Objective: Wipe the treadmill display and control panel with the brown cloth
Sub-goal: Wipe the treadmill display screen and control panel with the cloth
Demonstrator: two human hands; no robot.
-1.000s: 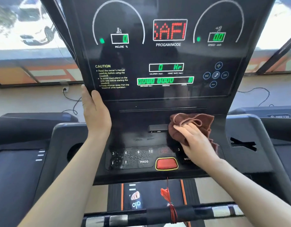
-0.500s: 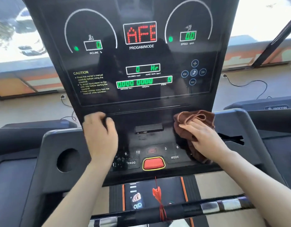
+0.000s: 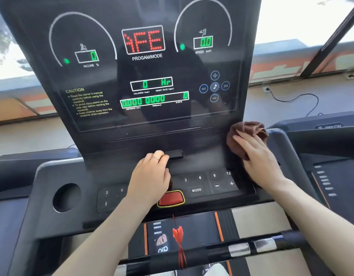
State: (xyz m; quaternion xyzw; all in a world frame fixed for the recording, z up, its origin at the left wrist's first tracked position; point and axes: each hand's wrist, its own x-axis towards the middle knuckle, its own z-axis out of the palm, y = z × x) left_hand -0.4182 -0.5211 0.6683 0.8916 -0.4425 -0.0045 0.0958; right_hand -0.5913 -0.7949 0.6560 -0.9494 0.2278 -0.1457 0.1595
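The black treadmill display point(image 3: 152, 76) stands upright in front of me, lit with red and green readouts. Below it lies the control panel point(image 3: 204, 184) with numbered keys, a MODE key and a red stop button point(image 3: 172, 199). My right hand point(image 3: 259, 158) presses the bunched brown cloth point(image 3: 245, 130) against the panel's right edge, just under the display's lower right corner. My left hand point(image 3: 152, 176) rests palm down on the panel's middle, fingers curled by a small black tab point(image 3: 175, 154), covering the left keys and part of the stop button.
A round cup holder point(image 3: 66, 197) sits in the left console wing. A red safety cord point(image 3: 179, 242) hangs below the stop button over the handlebar point(image 3: 241, 249). Another treadmill point(image 3: 327, 156) stands at the right. A cable point(image 3: 303, 98) trails on the floor beyond.
My left hand left the display's left edge, came down and moved right to the panel's middle. My right hand carried the cloth rightward to the panel's right edge. The view shifted left.
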